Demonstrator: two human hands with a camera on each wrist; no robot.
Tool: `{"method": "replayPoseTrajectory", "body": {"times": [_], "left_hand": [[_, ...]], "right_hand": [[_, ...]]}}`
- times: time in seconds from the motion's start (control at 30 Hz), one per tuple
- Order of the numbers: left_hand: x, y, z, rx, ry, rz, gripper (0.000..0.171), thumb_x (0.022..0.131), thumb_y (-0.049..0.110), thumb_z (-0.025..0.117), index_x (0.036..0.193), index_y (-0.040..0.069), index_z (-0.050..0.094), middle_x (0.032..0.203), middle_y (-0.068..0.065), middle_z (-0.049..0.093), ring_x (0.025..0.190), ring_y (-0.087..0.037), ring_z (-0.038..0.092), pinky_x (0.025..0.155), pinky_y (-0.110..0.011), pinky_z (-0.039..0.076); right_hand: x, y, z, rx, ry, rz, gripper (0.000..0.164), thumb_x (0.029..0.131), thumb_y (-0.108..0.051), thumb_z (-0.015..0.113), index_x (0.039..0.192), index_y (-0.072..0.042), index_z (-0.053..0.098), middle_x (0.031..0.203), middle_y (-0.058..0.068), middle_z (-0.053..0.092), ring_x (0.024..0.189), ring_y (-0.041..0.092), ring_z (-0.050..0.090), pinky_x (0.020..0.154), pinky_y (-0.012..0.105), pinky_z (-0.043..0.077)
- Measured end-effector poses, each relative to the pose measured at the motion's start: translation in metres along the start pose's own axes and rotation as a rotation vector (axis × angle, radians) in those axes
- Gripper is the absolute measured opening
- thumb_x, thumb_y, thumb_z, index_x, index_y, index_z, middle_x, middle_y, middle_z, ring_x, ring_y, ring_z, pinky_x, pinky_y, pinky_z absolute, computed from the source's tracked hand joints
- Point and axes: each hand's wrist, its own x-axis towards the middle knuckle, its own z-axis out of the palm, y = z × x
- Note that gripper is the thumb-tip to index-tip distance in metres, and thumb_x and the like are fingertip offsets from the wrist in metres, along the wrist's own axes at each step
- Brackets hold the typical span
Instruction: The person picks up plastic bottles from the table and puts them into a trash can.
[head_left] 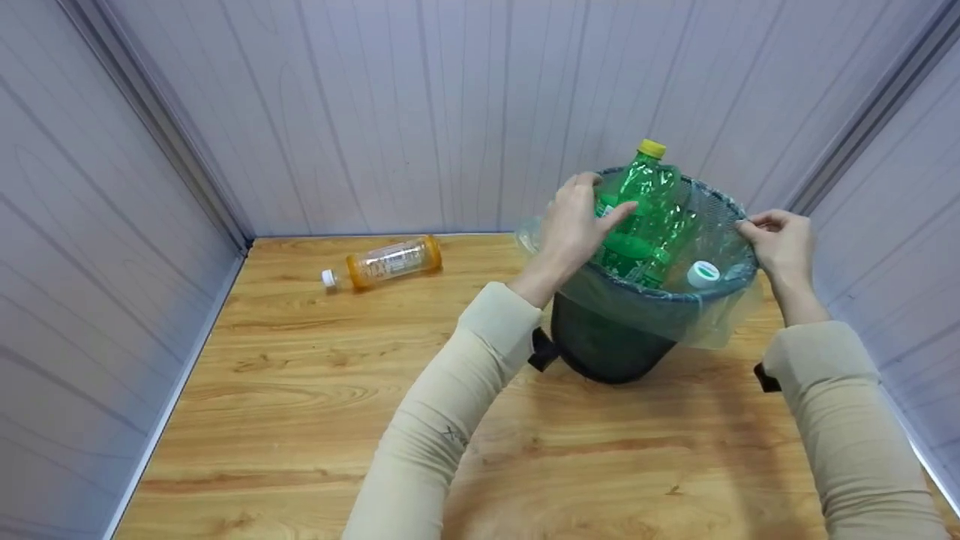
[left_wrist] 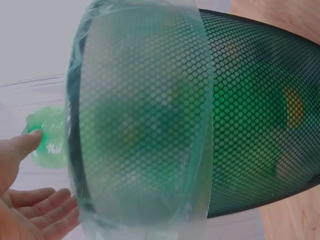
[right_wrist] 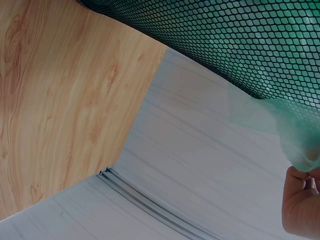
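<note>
A black mesh waste bin (head_left: 611,352) stands on the wooden surface, its rim draped with a thin green plastic bag (head_left: 720,319). Green plastic bottles (head_left: 634,251) are inside, and one with a yellow cap (head_left: 652,148) sticks up above the rim. Beside them in the bin shows a white cap (head_left: 703,274). At the left rim is my left hand (head_left: 571,225), thumb spread toward the green bottles; the left wrist view shows its fingers (left_wrist: 42,202) extended at the rim. My right hand (head_left: 784,244) pinches the bag's edge at the right rim, also visible in the right wrist view.
An orange-and-clear bottle (head_left: 394,262) with a white cap lies on its side to the left, near the back wall (head_left: 375,112). Pale panel walls also close in the left (head_left: 97,262) and right (head_left: 900,247) sides.
</note>
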Motion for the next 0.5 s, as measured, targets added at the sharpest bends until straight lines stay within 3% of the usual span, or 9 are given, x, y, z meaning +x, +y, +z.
{"method": "replayPoseTrajectory", "body": {"times": [0.17, 0.3, 0.5], "left_hand": [[-0.002, -0.014, -0.011, -0.098, 0.09, 0.037, 0.048, 0.083, 0.04, 0.058, 0.116, 0.006, 0.053, 0.103, -0.004, 0.057, 0.088, -0.011, 0.053, 0.073, -0.018, 0.044], [-0.003, -0.029, -0.018, -0.135, 0.17, 0.063, 0.037, 0.085, 0.031, 0.059, 0.11, 0.004, 0.056, 0.096, -0.006, 0.058, 0.082, -0.013, 0.054, 0.069, -0.018, 0.044], [-0.002, -0.057, -0.024, -0.115, 0.239, 0.055, 0.029, 0.085, 0.022, 0.059, 0.106, 0.002, 0.058, 0.093, -0.008, 0.059, 0.08, -0.014, 0.055, 0.067, -0.018, 0.044]], "right_hand": [[-0.001, 0.0, 0.0, -0.002, -0.001, -0.011, 0.02, 0.082, -0.02, 0.061, 0.088, -0.001, 0.062, 0.058, -0.018, 0.047, 0.056, 0.0, 0.043, 0.047, 0.015, 0.037], [-0.002, 0.001, -0.001, 0.009, 0.021, -0.028, 0.017, 0.082, -0.018, 0.061, 0.085, -0.001, 0.062, 0.054, -0.019, 0.047, 0.052, -0.002, 0.043, 0.046, 0.014, 0.036], [-0.004, 0.004, -0.003, 0.029, 0.017, -0.023, 0.014, 0.081, -0.017, 0.062, 0.083, -0.003, 0.061, 0.054, -0.019, 0.047, 0.052, -0.002, 0.042, 0.045, 0.014, 0.035]]}}
